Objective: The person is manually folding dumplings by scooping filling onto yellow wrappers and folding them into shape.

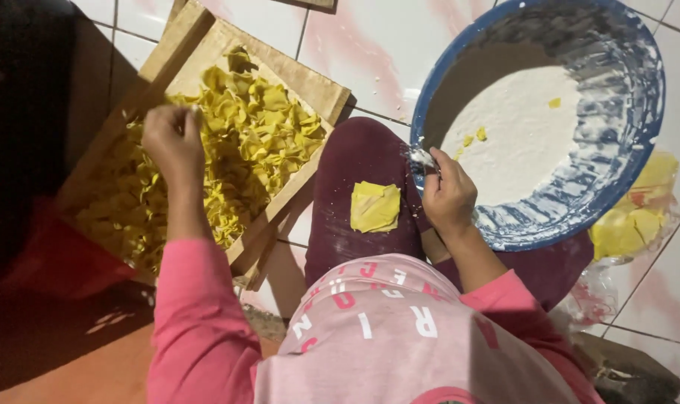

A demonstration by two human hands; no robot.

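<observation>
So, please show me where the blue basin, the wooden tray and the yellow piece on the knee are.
blue basin [646, 112], head view, on its smeared right wall.
wooden tray [310, 86], head view, on its bare right edge.
yellow piece [375, 206], head view, on its middle.

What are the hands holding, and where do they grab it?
The right hand grips the blue basin by its near rim. The left hand is closed above the tray of yellow pieces; whether it holds one cannot be told.
</observation>
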